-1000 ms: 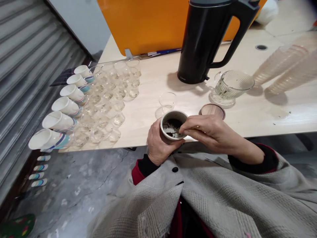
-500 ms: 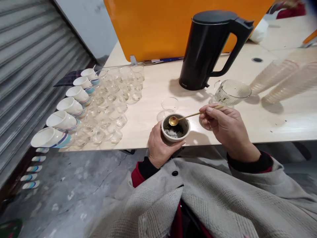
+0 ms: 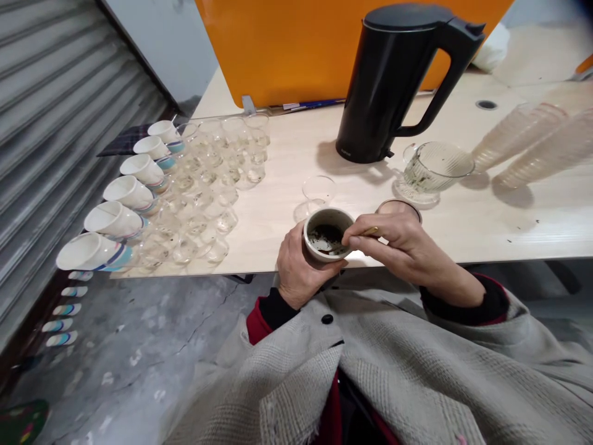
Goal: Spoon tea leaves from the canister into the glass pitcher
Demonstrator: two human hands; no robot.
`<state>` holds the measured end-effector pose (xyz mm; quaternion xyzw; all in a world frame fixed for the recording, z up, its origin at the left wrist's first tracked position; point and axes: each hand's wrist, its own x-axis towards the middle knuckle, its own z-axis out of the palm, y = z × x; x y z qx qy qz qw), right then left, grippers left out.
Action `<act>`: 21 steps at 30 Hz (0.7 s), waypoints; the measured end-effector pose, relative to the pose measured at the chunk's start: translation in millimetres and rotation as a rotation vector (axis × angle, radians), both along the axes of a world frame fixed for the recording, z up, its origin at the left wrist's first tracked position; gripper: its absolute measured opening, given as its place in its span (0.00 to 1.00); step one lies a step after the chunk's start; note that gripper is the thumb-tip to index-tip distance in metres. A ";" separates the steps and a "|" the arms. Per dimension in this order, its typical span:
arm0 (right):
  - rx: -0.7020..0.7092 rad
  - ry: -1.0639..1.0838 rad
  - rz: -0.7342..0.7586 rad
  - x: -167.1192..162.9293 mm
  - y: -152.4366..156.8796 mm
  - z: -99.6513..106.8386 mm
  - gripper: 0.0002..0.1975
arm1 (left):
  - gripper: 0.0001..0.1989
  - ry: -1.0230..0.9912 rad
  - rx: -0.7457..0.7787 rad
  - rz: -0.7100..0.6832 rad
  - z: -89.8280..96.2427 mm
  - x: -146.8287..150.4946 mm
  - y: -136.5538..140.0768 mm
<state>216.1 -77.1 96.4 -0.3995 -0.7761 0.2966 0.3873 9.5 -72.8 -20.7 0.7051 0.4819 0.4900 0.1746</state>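
Left hand [image 3: 296,266] was wrapped around a small round white ceramic cup [image 3: 328,235], holding it at the near edge of the pale wooden table [image 3: 509,216], with dark loose tea leaves [image 3: 327,237] visible on its bottom. Right hand [image 3: 393,244] was closed in a narrow pinch on a thin gold-coloured metal spoon [image 3: 372,232], only a short part of the handle showing between the fingers, the bowl end dipped inside the cup among the leaves. Judgement: scooping of leaves was in progress; the cup held only a thin layer, so either little remained or little had been taken. A small clear glass cup [image 3: 319,188] stood just beyond the white cup and looked empty. A ribbed clear glass pitcher [image 3: 433,170] to the right held some pale liquid with leaves. The tall black electric kettle [image 3: 393,80] stood behind, lid shut. Rows of small clear glasses [image 3: 208,179] and tilted white striped cups [image 3: 125,198] at left looked unfilled.
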 end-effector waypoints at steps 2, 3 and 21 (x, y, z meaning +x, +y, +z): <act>-0.101 0.070 -0.038 1.1 0.1 -2.2 0.10 | 0.51 0.000 -0.007 0.002 0.5 0.0 0.1; -0.162 0.145 -0.093 1.8 0.4 -4.7 0.10 | 0.50 0.000 -0.009 0.002 0.7 0.0 0.2; 0.085 0.499 -0.488 -5.0 29.5 -10.6 0.07 | 0.51 0.021 0.017 0.032 -0.8 1.3 2.2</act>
